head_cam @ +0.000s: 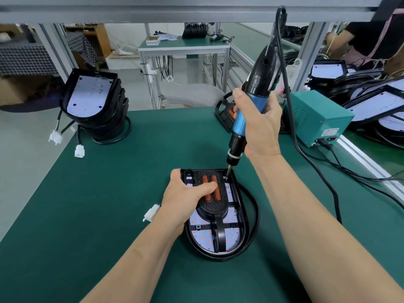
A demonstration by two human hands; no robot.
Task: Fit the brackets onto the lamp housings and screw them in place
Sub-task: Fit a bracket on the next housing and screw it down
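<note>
Green tabletop (109, 193) is seen across the whole view. A stack of lamp housings (94, 103) is set at its far left corner, with leads hung over the edge. A teal power box (317, 119) is placed far right. One lamp housing (203, 237) is laid open side up at centre, ringed by a black cable (255, 206). An electric screwdriver (240, 121) is held near upright, its bit set on the housing's far right corner. Right hand (260, 123): grip wrapped round the blue barrel. Left hand (185, 200): grip curled over the housing's left rim, thumb pressed on the orange pads of the bracket (212, 209), which is seated inside the housing. A white plug (150, 213) is noted just left of the housing.
</note>
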